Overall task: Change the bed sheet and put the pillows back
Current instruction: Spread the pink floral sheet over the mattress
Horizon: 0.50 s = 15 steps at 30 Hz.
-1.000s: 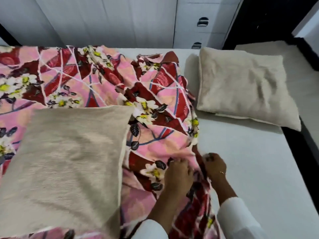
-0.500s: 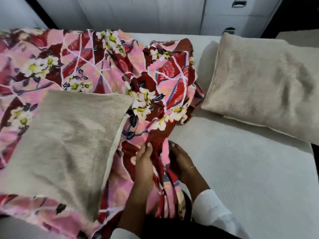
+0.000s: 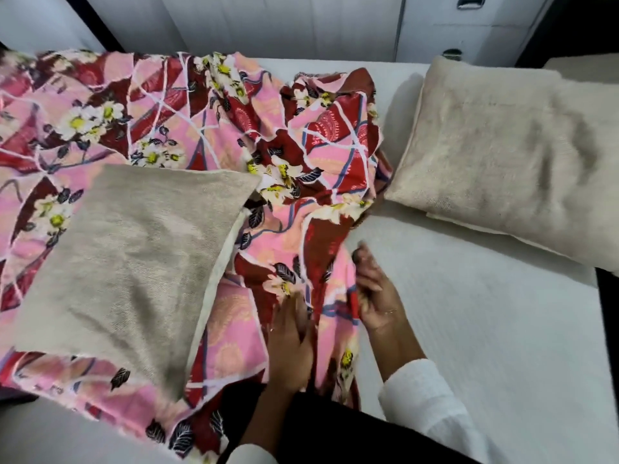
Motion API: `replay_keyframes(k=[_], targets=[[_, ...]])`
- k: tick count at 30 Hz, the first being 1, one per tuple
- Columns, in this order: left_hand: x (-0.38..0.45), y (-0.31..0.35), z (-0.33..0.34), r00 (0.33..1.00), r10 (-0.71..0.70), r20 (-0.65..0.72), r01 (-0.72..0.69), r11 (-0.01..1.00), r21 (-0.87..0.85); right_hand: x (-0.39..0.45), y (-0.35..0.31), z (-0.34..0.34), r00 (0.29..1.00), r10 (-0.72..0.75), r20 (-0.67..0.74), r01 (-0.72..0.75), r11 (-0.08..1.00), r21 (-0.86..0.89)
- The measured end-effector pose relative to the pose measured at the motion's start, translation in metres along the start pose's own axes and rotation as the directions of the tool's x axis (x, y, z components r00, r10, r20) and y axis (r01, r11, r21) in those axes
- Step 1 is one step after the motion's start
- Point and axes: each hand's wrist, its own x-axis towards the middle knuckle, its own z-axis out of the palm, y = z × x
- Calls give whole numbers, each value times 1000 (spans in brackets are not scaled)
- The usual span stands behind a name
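A pink and red floral bed sheet (image 3: 187, 128) lies bunched over the left half of the white mattress (image 3: 485, 329). One beige pillow (image 3: 134, 262) rests on top of the sheet at the left. A second beige pillow (image 3: 502, 152) lies on the bare mattress at the right. My left hand (image 3: 291, 343) and my right hand (image 3: 375, 293) both grip the sheet's gathered edge near the front middle, a fold of cloth raised between them.
White cabinet doors with dark handles (image 3: 470, 1) stand behind the bed. A dark gap (image 3: 608, 296) runs along the mattress's right side. Another pale surface (image 3: 586, 67) sits at the far right.
The sheet's right edge has been pulled left and toward me, baring more mattress. Both hands have shifted along the gathered edge. The view has swung slightly left and down.
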Motion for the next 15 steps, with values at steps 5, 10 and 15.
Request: replay_keyframes(k=[5, 10, 15], targets=[[-11, 14, 12, 996, -20, 89, 28, 995, -93, -18, -37, -3, 894, -250, -370, 15, 844, -535], [-5, 47, 27, 995, -86, 56, 92, 989, -115, -38, 8, -26, 929, -89, -358, -225, 634, -740], [22, 20, -33, 797, -599, 72, 332, 337, -881, -37, 35, -21, 970, -19, -244, -105, 868, -485]])
